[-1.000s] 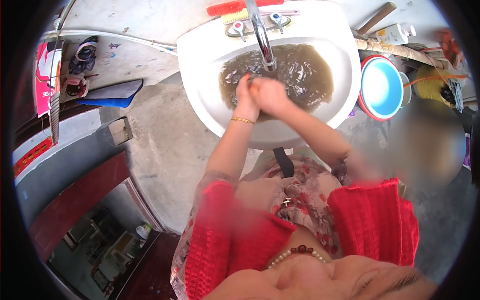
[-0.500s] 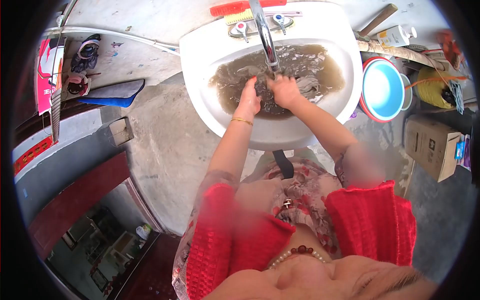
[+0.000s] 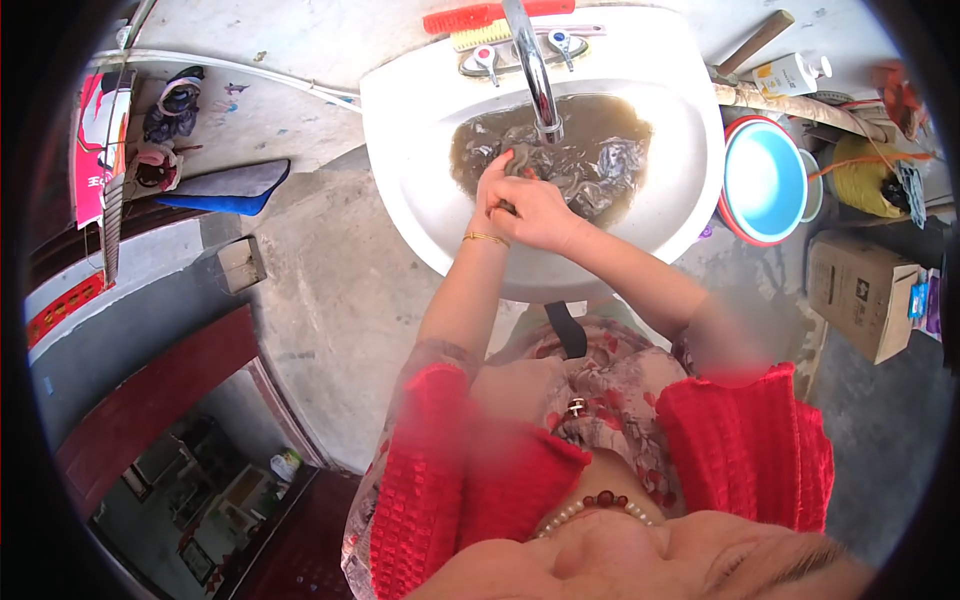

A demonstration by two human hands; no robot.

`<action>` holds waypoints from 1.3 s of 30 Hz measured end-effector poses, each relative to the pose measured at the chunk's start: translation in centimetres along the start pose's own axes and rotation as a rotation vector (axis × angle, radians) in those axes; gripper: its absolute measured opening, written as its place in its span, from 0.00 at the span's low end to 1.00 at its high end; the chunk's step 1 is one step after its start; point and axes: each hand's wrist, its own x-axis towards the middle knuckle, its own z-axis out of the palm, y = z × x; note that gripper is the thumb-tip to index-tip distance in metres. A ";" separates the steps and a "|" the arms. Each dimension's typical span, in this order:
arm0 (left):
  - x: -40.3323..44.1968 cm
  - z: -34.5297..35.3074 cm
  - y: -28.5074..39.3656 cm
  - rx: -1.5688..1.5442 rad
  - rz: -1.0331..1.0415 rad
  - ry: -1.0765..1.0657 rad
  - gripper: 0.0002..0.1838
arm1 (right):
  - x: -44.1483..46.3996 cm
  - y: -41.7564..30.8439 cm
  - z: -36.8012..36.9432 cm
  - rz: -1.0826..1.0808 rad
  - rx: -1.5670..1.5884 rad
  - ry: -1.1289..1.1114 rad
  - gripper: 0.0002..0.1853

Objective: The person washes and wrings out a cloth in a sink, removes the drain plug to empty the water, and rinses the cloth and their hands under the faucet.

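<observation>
Grey-brown wet cloth (image 3: 586,192) lies partly in the murky water (image 3: 625,115) of the white sink (image 3: 684,180). Near the front of the basin my left hand (image 3: 492,190), with a gold bracelet at the wrist, is closed on part of the cloth, which shows past its fingertips. My right hand (image 3: 540,215) crosses against it, fingers curled round another bit of the cloth. The chrome faucet (image 3: 532,70) reaches over the basin just beyond both hands.
Behind the faucet lie a red brush (image 3: 462,17) and tap handles. Right of the sink are nested basins (image 3: 765,180), a white bottle (image 3: 785,73) and a cardboard box (image 3: 860,295). A blue-edged object (image 3: 230,187) is at left.
The hands parted over the water, then came together closer to the sink's front edge, now closed on the cloth. More cloth shows at the surface, and the water spreads less widely.
</observation>
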 end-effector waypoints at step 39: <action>-2.9 3.3 0.8 0.156 -0.136 0.184 0.33 | 0.1 -1.3 -6.0 -0.086 -0.025 -0.140 0.19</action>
